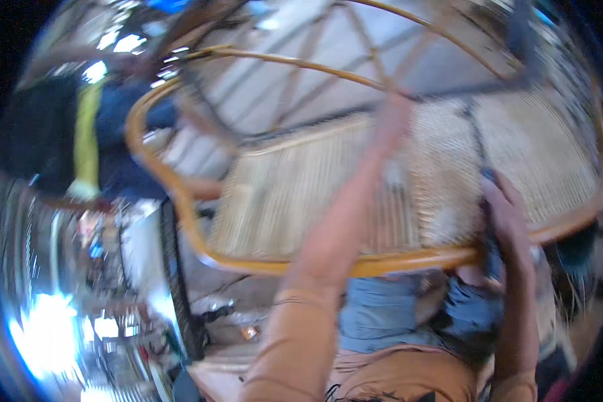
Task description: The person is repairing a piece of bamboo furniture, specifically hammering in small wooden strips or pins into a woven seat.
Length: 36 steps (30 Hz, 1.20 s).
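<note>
A rattan bench or seat with a woven cane panel (315,181) and a rounded, honey-coloured cane rim (268,264) lies tilted before me. My left arm stretches across the panel. At its far side my left hand (396,107) meets a curved cane rail (301,63), its fingers smeared by motion. Near the front rim, right of the middle, my right hand (506,201) is closed around a long dark object (477,134). A thin part of that object runs away from me over the weave; blur hides its exact kind.
On the left stands another person in dark clothing with a yellow stripe (87,141), an arm (204,187) reaching to the seat's left end. A dark upright post (177,281) rises at lower left. Behind the panel runs a dark frame bar (301,127). My blue-clad legs (382,311) are below the rim.
</note>
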Available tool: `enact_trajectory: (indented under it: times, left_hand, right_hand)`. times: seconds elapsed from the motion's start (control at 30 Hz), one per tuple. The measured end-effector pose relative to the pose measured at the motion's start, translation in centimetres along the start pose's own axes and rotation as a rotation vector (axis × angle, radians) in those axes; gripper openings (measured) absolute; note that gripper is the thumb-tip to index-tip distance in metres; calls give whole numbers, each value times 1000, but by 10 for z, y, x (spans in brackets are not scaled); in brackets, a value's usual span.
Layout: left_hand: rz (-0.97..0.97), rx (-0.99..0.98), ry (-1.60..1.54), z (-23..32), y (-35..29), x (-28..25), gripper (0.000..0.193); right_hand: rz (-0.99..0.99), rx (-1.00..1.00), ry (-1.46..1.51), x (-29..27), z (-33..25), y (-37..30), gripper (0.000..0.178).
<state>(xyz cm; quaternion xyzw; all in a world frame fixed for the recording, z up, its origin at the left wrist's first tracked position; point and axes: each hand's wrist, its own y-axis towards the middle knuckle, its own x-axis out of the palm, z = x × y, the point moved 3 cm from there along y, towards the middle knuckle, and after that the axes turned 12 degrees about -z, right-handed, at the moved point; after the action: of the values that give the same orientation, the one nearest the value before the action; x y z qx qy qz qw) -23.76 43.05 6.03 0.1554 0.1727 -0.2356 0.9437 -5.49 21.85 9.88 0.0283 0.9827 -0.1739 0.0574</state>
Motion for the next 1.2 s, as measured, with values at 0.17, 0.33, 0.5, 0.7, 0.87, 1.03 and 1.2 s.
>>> enact_trajectory:
  times: [0.17,0.33,0.5,0.7,0.87,1.03,1.2]
  left_hand:
    - [29,-158,86,68,-32,37,18]
    - [63,-114,231,101,-73,37,23]
    - [79,-142,314,103,-92,42,26]
    - [34,-139,247,109,-97,48,33]
    - [1,-207,201,100,-94,52,47]
    - [27,-186,242,92,-99,58,56]
    - [-62,-172,139,105,-93,60,59]
  right_hand:
    - [-52,-48,63,-36,32,-10,42]
    - [-149,-109,159,-42,71,12,43]
    - [-112,-108,62,-35,45,7,46]
    - [183,-394,186,-43,86,25,20]
    - [45,-206,87,-77,103,51,39]
    - [-11,-102,55,-61,80,38,25]
    - [78,26,44,-48,44,6,40]
